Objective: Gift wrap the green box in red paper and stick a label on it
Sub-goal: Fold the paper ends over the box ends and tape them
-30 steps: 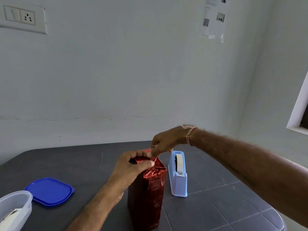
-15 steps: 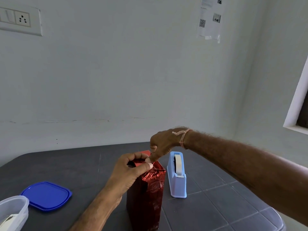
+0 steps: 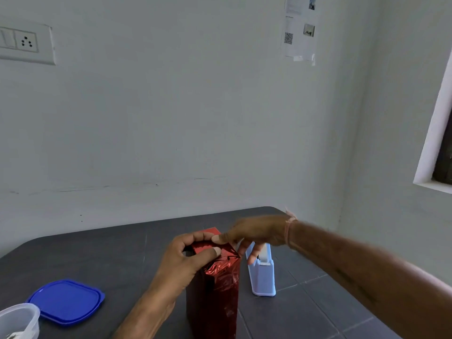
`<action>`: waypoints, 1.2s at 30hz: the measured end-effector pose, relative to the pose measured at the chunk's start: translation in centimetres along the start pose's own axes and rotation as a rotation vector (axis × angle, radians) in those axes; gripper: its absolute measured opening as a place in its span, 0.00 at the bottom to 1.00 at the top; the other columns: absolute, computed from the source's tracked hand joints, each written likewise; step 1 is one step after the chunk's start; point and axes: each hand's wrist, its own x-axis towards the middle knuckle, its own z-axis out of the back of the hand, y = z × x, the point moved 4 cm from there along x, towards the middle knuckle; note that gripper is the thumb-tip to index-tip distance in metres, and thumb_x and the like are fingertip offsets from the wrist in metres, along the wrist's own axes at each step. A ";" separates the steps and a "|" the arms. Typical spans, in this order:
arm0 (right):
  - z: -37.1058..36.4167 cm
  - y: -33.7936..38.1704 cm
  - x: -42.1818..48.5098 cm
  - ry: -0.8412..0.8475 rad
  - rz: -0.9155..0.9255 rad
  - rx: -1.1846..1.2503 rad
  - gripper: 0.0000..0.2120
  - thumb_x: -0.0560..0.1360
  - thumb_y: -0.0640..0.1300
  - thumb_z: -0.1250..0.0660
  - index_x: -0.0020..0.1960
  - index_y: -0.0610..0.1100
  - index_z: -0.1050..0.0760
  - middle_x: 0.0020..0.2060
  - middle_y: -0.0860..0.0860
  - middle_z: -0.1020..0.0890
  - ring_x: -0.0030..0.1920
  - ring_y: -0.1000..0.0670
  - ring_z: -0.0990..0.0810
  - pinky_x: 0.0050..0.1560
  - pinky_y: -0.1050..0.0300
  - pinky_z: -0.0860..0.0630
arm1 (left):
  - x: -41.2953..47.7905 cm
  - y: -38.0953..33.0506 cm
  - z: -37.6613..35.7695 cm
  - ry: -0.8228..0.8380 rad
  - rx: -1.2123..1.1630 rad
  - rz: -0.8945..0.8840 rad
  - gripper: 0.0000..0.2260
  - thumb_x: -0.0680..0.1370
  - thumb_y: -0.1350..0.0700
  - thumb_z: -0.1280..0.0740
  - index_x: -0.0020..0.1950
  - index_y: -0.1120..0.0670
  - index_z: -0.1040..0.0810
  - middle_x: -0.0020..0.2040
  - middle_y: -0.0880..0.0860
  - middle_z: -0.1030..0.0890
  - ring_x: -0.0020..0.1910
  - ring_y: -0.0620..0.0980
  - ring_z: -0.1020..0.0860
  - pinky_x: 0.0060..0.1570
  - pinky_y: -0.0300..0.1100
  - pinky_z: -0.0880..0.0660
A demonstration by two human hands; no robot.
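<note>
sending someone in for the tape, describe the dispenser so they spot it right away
On the dark tiled table, find the tall red-wrapped box standing near the front. The tape dispenser stands just right of it. It is pale blue and upright, unlike the flat deep-blue lid far left.

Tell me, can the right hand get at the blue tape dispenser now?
Probably yes. The right hand is just above the blue tape dispenser, its fingers in front of the top, with nothing between. The left hand grips the red-wrapped box beside it.
</note>
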 end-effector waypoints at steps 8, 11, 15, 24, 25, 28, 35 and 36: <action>-4.0 -3.4 1.4 0.004 0.094 0.502 0.39 0.74 0.71 0.35 0.70 0.40 0.24 0.62 0.41 0.18 0.58 0.43 0.20 0.66 0.42 0.25 | 0.1 0.9 0.4 -0.010 0.007 0.011 0.15 0.69 0.55 0.20 0.53 0.46 0.14 0.56 0.46 0.15 0.54 0.40 0.17 0.40 0.27 0.23; -4.8 -3.8 1.5 0.019 0.134 0.602 0.40 0.72 0.74 0.34 0.68 0.41 0.23 0.59 0.43 0.20 0.59 0.42 0.22 0.65 0.43 0.28 | 0.2 1.2 0.3 -0.013 -0.005 0.014 0.14 0.69 0.56 0.20 0.53 0.47 0.14 0.58 0.48 0.17 0.56 0.44 0.18 0.38 0.27 0.23; -5.4 -4.4 1.6 0.028 0.175 0.703 0.34 0.73 0.72 0.35 0.65 0.46 0.23 0.59 0.44 0.21 0.59 0.43 0.22 0.64 0.46 0.27 | 0.1 1.2 0.1 -0.012 -0.014 0.007 0.14 0.69 0.58 0.20 0.53 0.47 0.14 0.59 0.48 0.18 0.58 0.45 0.19 0.39 0.27 0.23; -5.0 -4.6 0.7 -0.002 0.214 0.680 0.31 0.74 0.67 0.31 0.63 0.43 0.22 0.56 0.44 0.19 0.56 0.44 0.21 0.63 0.45 0.26 | -0.1 1.1 0.3 0.005 0.003 -0.001 0.14 0.69 0.55 0.20 0.52 0.45 0.14 0.58 0.45 0.18 0.57 0.40 0.21 0.44 0.28 0.27; -4.8 -4.2 0.7 -0.019 0.208 0.667 0.34 0.73 0.69 0.32 0.64 0.41 0.21 0.56 0.44 0.19 0.57 0.43 0.21 0.66 0.43 0.26 | -0.1 1.2 0.2 0.000 0.012 -0.003 0.14 0.69 0.55 0.20 0.53 0.45 0.14 0.59 0.46 0.18 0.57 0.41 0.20 0.41 0.27 0.26; -4.5 -3.5 0.9 -0.066 0.162 0.628 0.36 0.73 0.68 0.30 0.68 0.40 0.23 0.57 0.44 0.18 0.57 0.44 0.19 0.69 0.41 0.27 | 0.1 1.5 0.3 -0.008 0.011 -0.027 0.16 0.69 0.54 0.21 0.55 0.43 0.14 0.61 0.48 0.19 0.60 0.43 0.20 0.42 0.28 0.22; -4.2 -2.6 0.2 -0.234 0.129 0.528 0.28 0.74 0.65 0.30 0.61 0.44 0.18 0.50 0.48 0.15 0.50 0.48 0.16 0.60 0.47 0.20 | 0.2 1.9 0.3 -0.035 -0.009 -0.036 0.28 0.63 0.46 0.16 0.61 0.41 0.19 0.63 0.48 0.20 0.60 0.44 0.19 0.44 0.29 0.22; -4.0 -2.4 0.0 -0.264 0.128 0.497 0.26 0.73 0.65 0.30 0.60 0.44 0.17 0.48 0.48 0.15 0.48 0.48 0.16 0.57 0.49 0.18 | 0.2 2.0 0.4 -0.045 -0.005 -0.034 0.30 0.62 0.43 0.16 0.62 0.40 0.19 0.64 0.48 0.20 0.60 0.43 0.20 0.46 0.30 0.23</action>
